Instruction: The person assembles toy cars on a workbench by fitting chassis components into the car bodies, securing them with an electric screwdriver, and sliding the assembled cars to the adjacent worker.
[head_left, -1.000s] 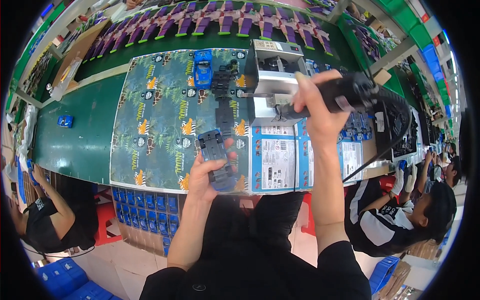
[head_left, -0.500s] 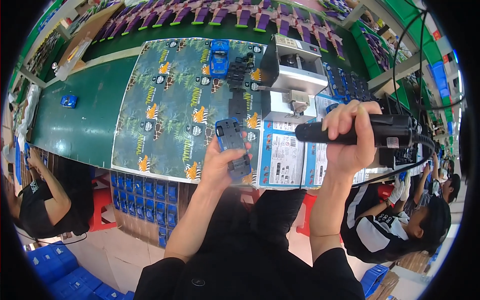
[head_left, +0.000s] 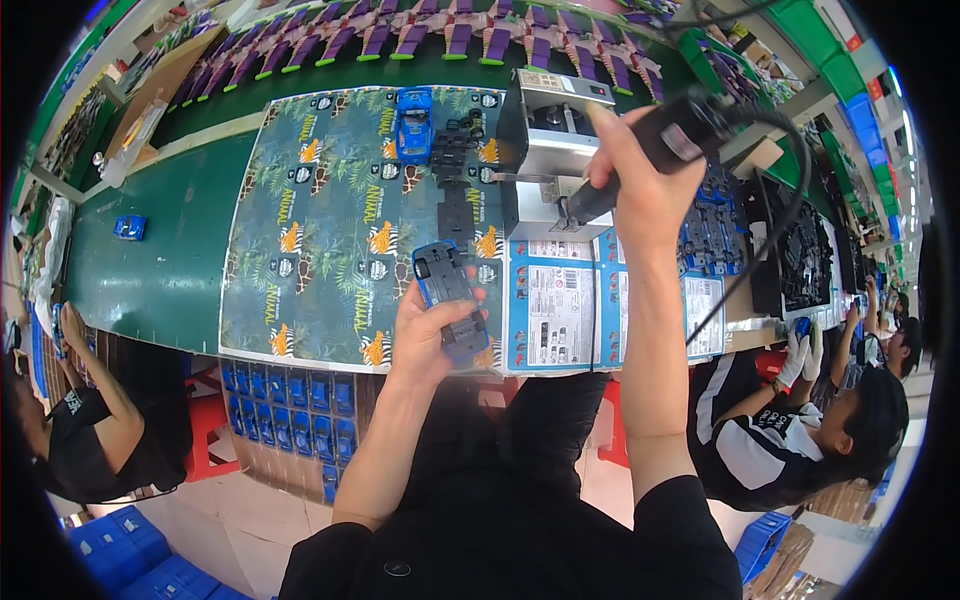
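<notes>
Broadly, the green worktop (head_left: 160,270) carries a big printed sheet with animal pictures (head_left: 330,250), and printed cards (head_left: 560,315) lie along its near edge. Behind those stands a grey metal box-shaped machine (head_left: 545,170). On the sheet's far part sit a blue toy car (head_left: 414,124) and a row of black chassis parts (head_left: 455,185). The right hand (head_left: 640,185) has its grip wrapped around a black corded electric screwdriver (head_left: 660,150), tip down near the machine. The left hand (head_left: 430,335) grips an upturned blue toy car body (head_left: 450,300) over the sheet's near edge.
</notes>
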